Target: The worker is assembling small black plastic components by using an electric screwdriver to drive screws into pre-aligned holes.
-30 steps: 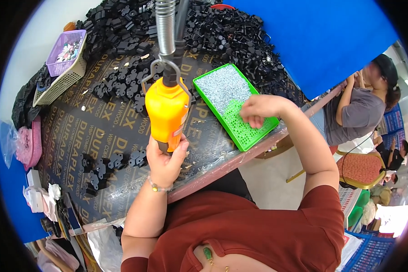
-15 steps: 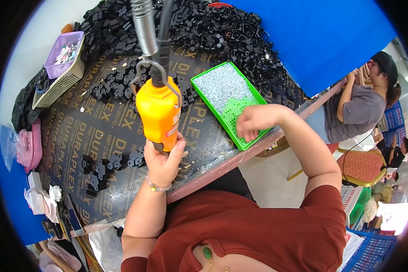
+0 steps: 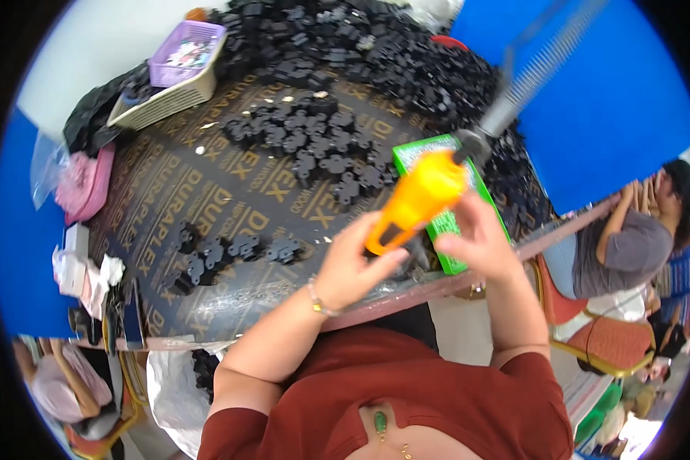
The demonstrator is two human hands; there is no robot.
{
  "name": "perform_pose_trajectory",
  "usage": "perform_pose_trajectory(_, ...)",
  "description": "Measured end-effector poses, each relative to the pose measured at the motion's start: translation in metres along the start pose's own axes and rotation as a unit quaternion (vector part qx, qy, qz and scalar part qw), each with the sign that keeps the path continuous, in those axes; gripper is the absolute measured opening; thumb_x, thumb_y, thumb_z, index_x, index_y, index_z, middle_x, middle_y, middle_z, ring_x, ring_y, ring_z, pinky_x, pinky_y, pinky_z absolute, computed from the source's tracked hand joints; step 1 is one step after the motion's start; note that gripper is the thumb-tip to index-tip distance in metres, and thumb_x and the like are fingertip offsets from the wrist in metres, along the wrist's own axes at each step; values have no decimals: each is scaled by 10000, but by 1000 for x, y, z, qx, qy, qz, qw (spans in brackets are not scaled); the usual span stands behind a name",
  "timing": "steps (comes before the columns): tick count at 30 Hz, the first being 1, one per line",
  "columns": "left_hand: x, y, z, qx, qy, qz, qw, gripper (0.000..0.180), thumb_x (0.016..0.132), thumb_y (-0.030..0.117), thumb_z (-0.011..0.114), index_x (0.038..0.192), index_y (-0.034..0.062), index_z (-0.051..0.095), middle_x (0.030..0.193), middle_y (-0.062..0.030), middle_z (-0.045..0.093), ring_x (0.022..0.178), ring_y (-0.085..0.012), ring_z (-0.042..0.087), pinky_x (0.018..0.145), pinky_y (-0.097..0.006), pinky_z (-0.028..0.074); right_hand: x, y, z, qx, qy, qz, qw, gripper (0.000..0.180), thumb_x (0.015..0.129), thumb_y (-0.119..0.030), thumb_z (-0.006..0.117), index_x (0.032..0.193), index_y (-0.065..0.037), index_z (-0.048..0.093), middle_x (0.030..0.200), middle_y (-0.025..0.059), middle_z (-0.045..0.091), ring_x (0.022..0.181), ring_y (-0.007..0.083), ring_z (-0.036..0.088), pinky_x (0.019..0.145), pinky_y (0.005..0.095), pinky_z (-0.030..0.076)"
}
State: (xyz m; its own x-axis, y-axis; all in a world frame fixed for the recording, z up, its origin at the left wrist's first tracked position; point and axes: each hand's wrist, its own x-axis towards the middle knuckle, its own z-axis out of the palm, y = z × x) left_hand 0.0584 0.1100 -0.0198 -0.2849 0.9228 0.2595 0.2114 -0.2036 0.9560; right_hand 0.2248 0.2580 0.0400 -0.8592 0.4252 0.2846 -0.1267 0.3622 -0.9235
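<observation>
A soft pink pouch [image 3: 84, 180] lies at the left rim of the dark printed-board table [image 3: 207, 192], with a lavender plastic basket [image 3: 185, 52] nested in a cream one behind it; small clusters of black moulded plastic parts [image 3: 222, 253] sit in front of a far larger heap of the same parts [image 3: 345, 46]; the left hand [image 3: 353, 264] reaches for the lower tip of the orange hanging electric screwdriver [image 3: 418, 199], its fingers spread and touching the tip without closing round it; the tool hangs tilted on a grey coiled hose [image 3: 525, 77] over the near table edge; the right hand [image 3: 479, 245] sits just beside the barrel, fingers loosely curled, and whether they pinch anything cannot be told; behind lies a green tray of small screws [image 3: 456, 230]; the step appears to be readying the driver tip, which by this view calls for steadying the swinging tool.
</observation>
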Motion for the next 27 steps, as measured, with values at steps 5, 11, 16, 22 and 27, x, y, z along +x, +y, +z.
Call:
perform_pose_trajectory(5, -15, 35, -18, 360, -102, 104, 922, 648, 755, 333, 794, 1295, 60, 563, 1377, -178, 491, 1299, -363, 453, 1089, -495, 348, 2, -15, 29, 289, -15, -28, 957, 837, 835, -350, 665, 1490, 35, 313, 1309, 261, 577, 1189, 360, 597, 1060, 488, 423)
perform_pose_trajectory(11, -50, 23, -89, 616, 30, -5, 787, 712, 651, 233, 847, 1289, 76, 576, 1364, -124, 539, 1422, -336, 325, 1187, -532, 185, -13, -11, -5, 126, 74, -84, 986, 652, 685, -136, 841, 1245, 9, 541, 1246, 229, 588, 918, 249, 671, 774, 355, 561)
perform_pose_trajectory(16, -54, 8, -83, 562, 9, 9, 827, 574, 686, 137, 806, 1219, 79, 602, 1112, -98, 645, 1290, -307, 481, 1123, -511, 285, -4, 4, -23, 95, 159, -120, 975, 441, 793, -109, 770, 1160, -30, 538, 1099, 184, 654, 770, 142, 595, 709, 299, 497)
perform_pose_trajectory(22, -45, 18, -47, 315, 86, 52, 944, 519, 660, -25, 741, 1144, 43, 566, 1119, -142, 621, 1039, -331, 613, 877, -414, 500, -4, 23, -23, 105, 305, -106, 941, 252, 879, 15, 645, 1084, -48, 514, 854, 129, 644, 661, 162, 609, 632, 292, 516)
perform_pose_trajectory(27, -42, 35, -42, 322, 83, 136, 933, 543, 636, -21, 740, 1151, 46, 582, 1119, -152, 618, 1009, -349, 603, 877, -409, 493, -12, 24, -21, 105, 334, -119, 929, 247, 885, 5, 639, 1085, -56, 507, 799, 93, 603, 648, 159, 599, 609, 279, 513)
